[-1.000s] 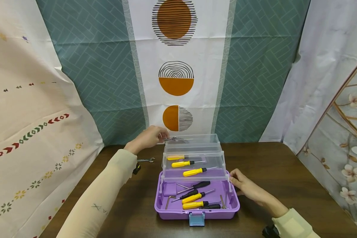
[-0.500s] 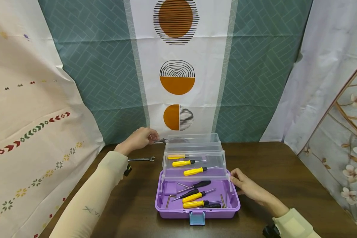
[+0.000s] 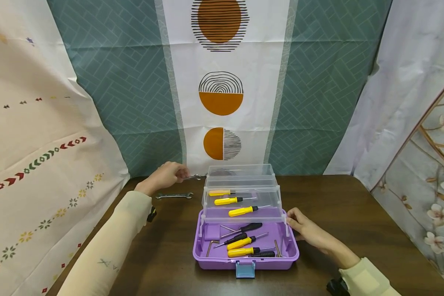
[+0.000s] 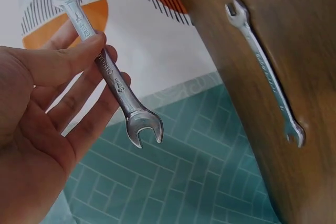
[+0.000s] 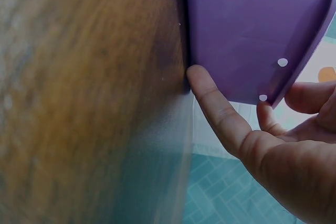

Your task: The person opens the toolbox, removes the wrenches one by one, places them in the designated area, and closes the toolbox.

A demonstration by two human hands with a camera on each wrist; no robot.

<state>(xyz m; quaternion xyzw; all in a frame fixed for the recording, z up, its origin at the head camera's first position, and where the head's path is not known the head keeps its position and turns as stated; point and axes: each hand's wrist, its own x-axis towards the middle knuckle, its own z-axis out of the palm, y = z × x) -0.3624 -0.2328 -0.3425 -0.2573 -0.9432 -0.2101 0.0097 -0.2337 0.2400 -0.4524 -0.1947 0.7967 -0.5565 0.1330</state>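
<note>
High at the left of the toolbox, my left hand (image 3: 166, 176) pinches a silver open-end wrench (image 4: 119, 88) between thumb and fingers. One wrench end points down in the left wrist view, clear of the hand. A second, double-ended wrench (image 3: 174, 195) lies on the table just below that hand. The purple toolbox (image 3: 215, 265) stands with its clear stepped trays (image 3: 240, 179) raised at the back. On its right side my right hand (image 3: 308, 232) holds the box near the rear corner, thumb at the rim and fingers against the outer wall (image 5: 252, 30).
Yellow screwdrivers (image 3: 242, 211) lie in the trays. More yellow and black screwdrivers (image 3: 240, 242) and hex keys (image 3: 209, 248) fill the box's bottom. A blue latch (image 3: 245, 269) hangs at its front. The wooden table (image 3: 329, 201) ends at a hanging cloth (image 3: 318, 123).
My left hand has moved left and slightly down with its wrench, away from the clear trays. The wrench on the table shows more fully. My right hand stays at the toolbox's side.
</note>
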